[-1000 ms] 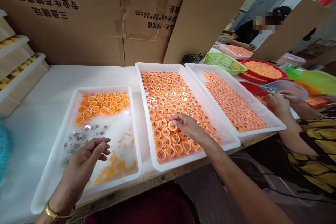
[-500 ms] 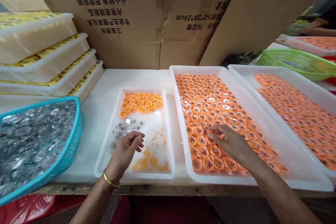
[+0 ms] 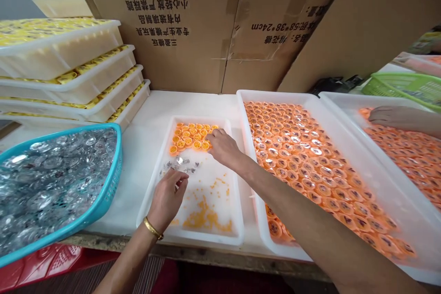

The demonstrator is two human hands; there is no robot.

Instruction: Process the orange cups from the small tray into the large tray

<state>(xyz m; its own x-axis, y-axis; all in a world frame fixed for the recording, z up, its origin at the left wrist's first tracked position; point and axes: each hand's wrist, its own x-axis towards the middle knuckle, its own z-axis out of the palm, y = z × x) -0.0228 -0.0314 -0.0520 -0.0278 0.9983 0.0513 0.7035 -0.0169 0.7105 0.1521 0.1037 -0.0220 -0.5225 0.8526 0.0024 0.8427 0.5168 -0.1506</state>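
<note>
My right hand (image 3: 223,148) reaches across into the small white tray (image 3: 233,220) and its fingertips are pinched together at the rows of small orange cups (image 3: 191,136) at the tray's far end. Whether a cup is between them I cannot make out. My left hand (image 3: 167,196), with a gold bracelet at the wrist, hovers over the tray's near left part. Its fingers are curled beside a scatter of small clear lids (image 3: 182,164). Yellow crumbs (image 3: 206,215) lie on the tray floor.
A large white tray (image 3: 248,156) packed with several orange lidded cups stands to the right, and another tray (image 3: 344,110) beyond it has another person's hand (image 3: 392,115) over it. A blue basket of clear lids (image 3: 51,179), stacked white trays (image 3: 72,78) and cardboard boxes (image 3: 193,27) stand around.
My right hand has left the large tray of orange cups and moved left to the cup rows in the small tray. My left hand stayed over the small tray. The view swung left.
</note>
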